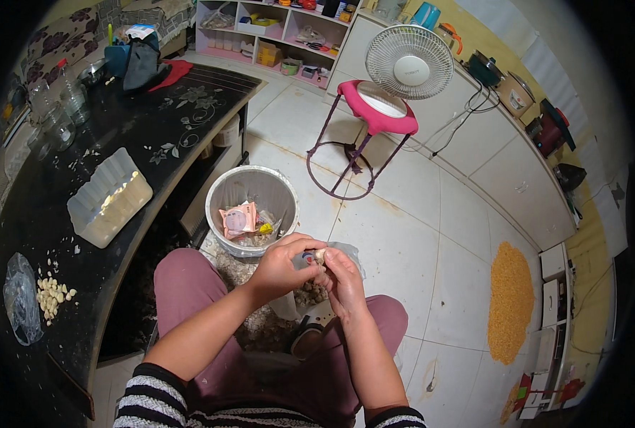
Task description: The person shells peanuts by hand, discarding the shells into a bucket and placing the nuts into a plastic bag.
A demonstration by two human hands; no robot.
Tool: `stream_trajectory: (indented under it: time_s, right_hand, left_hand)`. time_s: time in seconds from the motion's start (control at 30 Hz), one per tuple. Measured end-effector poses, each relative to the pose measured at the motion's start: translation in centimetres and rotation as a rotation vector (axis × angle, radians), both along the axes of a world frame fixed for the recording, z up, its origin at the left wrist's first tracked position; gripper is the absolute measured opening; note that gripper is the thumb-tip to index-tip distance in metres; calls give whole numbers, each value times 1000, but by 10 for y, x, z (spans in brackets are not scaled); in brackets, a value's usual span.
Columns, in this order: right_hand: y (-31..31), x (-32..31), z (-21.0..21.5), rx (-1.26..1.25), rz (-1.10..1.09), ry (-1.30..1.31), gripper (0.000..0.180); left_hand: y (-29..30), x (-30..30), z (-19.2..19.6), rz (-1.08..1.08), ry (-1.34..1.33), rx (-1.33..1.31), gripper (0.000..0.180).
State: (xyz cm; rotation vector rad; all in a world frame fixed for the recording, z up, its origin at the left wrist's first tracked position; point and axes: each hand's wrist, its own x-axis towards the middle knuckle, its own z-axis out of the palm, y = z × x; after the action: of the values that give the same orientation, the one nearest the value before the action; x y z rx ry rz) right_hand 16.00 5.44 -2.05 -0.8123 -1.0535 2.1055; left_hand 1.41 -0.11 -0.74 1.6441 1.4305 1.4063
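Above my lap, my two hands meet close together. Between the thumb and fingers of my right hand (342,280) is a small pale garlic clove (320,255). My left hand (283,265) is closed just beside it, its fingers curled round something small, greyish with a bit of red, that I cannot make out. Below the hands lies a thin whitish plastic bag (346,251), partly hidden by them. Papery peelings (242,267) are scattered on the floor between my legs. On the black table at left, pale peeled cloves (53,296) form a small pile.
A grey bin (221,187) with wrappers stands just ahead. The table (128,128) bears a translucent plastic tub (110,200), a crumpled clear bag (21,299) and glass jars (60,128). Ahead right, a fan (410,64) rests on a pink stool (381,118). Yellow grains (511,303) cover the floor at right.
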Motion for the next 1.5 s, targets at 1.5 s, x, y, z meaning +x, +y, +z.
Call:
stream_trajectory:
  time_s: [1.5]
  right_hand:
    - [-3,0,4,133,-89,-111,12]
  left_hand:
    - [-6,1,-1,-45,-230,-195,22]
